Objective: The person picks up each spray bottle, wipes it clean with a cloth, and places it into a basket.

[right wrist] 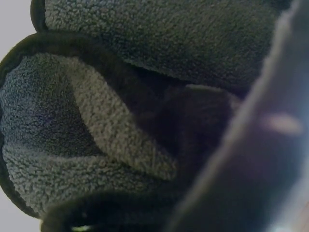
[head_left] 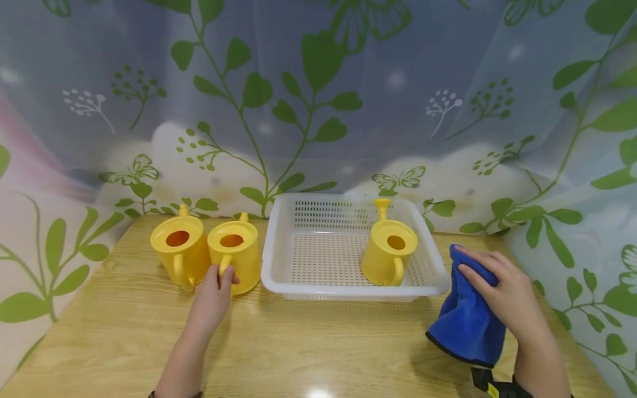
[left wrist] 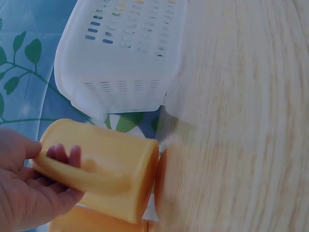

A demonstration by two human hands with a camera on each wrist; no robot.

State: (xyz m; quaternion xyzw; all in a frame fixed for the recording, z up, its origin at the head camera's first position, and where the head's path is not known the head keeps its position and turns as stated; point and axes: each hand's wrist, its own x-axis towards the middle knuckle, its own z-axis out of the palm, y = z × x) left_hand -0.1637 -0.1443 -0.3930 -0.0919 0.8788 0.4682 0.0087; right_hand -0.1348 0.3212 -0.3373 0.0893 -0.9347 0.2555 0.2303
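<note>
My left hand (head_left: pixel 211 301) grips the handle of a yellow watering can (head_left: pixel 249 251), its fingers curled through the loop in the left wrist view. A second yellow watering can (head_left: pixel 166 226) stands close beside it on the left. Inside the white plastic basket (head_left: pixel 343 289), toward its right end, a third watering can (head_left: pixel 375 260) sits upright with its spout to the back. Off the basket's right side my right hand (head_left: pixel 515 296) holds a blue cloth (head_left: pixel 468 320) with black edging, bunched at the top and hanging down. Folds of this cloth fill the right wrist view.
The basket stands at the back middle of the wooden table (head_left: pixel 318 342), just right of the gripped can. Behind the table hangs a curtain (head_left: pixel 278 143) printed with leaves and butterflies. A black strap (head_left: pixel 502 387) shows by the right wrist.
</note>
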